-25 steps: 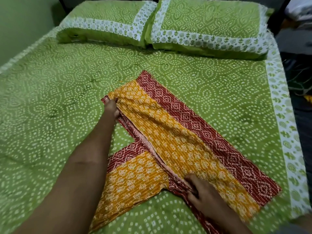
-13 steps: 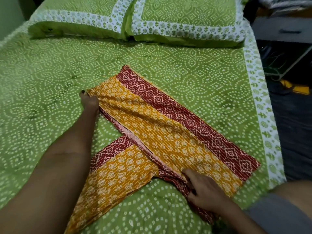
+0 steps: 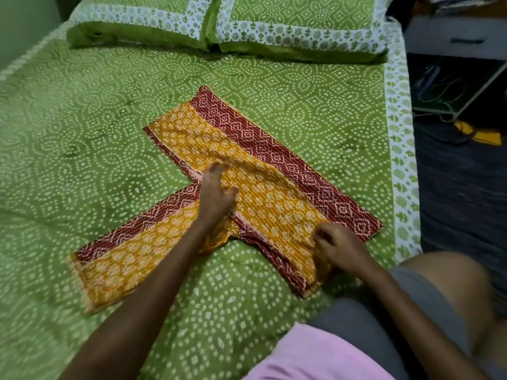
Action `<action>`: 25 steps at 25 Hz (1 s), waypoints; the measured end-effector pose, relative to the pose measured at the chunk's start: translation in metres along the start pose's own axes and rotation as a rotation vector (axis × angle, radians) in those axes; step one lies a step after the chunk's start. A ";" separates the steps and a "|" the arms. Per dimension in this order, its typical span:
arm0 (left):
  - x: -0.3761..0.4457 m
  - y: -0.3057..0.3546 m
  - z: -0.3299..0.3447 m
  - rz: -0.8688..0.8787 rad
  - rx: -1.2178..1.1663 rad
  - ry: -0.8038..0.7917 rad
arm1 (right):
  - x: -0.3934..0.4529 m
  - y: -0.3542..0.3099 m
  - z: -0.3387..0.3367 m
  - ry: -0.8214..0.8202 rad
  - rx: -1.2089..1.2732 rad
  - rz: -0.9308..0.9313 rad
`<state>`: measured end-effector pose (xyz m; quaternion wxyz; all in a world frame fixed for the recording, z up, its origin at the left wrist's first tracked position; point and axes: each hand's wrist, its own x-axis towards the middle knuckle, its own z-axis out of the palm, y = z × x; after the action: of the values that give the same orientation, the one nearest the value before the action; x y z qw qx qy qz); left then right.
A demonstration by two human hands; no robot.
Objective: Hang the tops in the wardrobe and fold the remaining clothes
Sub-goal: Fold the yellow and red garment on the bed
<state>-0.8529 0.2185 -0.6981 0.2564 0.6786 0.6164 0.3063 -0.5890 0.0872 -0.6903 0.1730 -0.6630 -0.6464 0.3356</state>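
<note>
Yellow printed cotton with maroon borders, the garment (image 3: 274, 193) lies flat on the green bedspread (image 3: 82, 133), and both our hands are on it. Our left hand (image 3: 216, 196) rests flat on the cloth with fingers straight, at the corner where the sleeve (image 3: 131, 253) branches off toward us and to the left of that palm. Our right hand (image 3: 338, 248) sits with fingers curled, pinching the yellow fabric at the near end of the folded body; the maroon band runs just beyond its knuckles. Far past both hands, two green pillows (image 3: 219, 26) lie side by side. Pink cloth (image 3: 315, 355) shows below our right forearm.
</note>
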 end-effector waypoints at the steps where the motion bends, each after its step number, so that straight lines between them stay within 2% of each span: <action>1: -0.031 0.015 0.011 0.181 0.032 -0.196 | 0.003 0.011 -0.011 0.113 -0.002 0.017; 3: -0.091 0.038 0.029 0.461 0.146 -0.476 | 0.003 0.037 -0.033 0.214 -0.175 0.055; 4: -0.114 0.044 0.038 0.535 0.204 -0.538 | 0.003 0.051 -0.041 0.180 -0.296 0.067; 6: -0.142 0.052 0.052 0.556 0.237 -0.582 | -0.002 0.071 -0.056 0.058 -0.412 0.051; 9: -0.164 0.053 0.061 0.603 0.322 -0.549 | -0.010 0.083 -0.072 -0.006 -0.327 -0.070; 11: -0.173 0.050 0.062 0.537 0.317 -0.449 | -0.011 0.085 -0.076 0.044 -0.260 -0.110; 14: -0.187 0.060 0.067 0.394 0.220 -0.286 | -0.004 0.090 -0.075 0.094 -0.325 -0.156; 18: -0.197 0.064 0.072 0.399 0.235 -0.061 | -0.002 0.089 -0.081 0.308 -0.299 -0.189; 20: -0.206 0.063 0.078 0.435 0.285 -0.073 | -0.008 0.094 -0.080 0.361 -0.359 -0.264; 22: -0.213 0.064 0.085 0.436 0.338 -0.167 | -0.014 0.098 -0.075 0.254 -0.446 -0.268; 25: -0.199 0.080 0.078 0.410 0.422 -0.334 | -0.007 0.087 -0.079 0.110 -0.516 -0.133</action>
<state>-0.7525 0.0146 -0.7130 0.1408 0.8674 0.4663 0.1017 -0.4714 0.0870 -0.6903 0.0550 -0.6586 -0.7422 0.1112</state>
